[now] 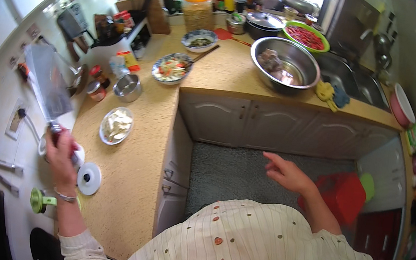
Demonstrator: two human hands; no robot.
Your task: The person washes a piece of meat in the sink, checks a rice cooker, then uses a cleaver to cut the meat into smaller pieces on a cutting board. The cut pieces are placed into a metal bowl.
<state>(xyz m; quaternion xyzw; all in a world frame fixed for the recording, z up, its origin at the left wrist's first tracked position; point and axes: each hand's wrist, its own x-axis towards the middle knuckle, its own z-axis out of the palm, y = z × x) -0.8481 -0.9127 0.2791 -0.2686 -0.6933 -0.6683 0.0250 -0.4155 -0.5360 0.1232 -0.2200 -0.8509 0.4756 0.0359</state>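
My left hand (pixel 61 154) grips the dark red handle of a cleaver (pixel 49 82), whose broad, shiny blade points up beside the tiled wall. Under that hand a white pot (pixel 78 157) is partly hidden. Close by on the counter lies a white lid (pixel 91 187) with a black knob. A bowl of white sliced food (pixel 116 125) sits farther along, short of a steel cup (pixel 129 92) and two red-brown jars (pixel 96 91). My right hand (pixel 286 174) hangs over the floor with nothing in it, fingers somewhat apart.
On the L-shaped counter (pixel 131 183) stand a bowl of shredded vegetables (pixel 170 68) with chopsticks, a steel basin (pixel 313 75) holding meat, and a green basin of red chillies (pixel 306 37). A double sink (pixel 333 74) is at the back right. A red plastic container (pixel 339 196) is right of my hand.
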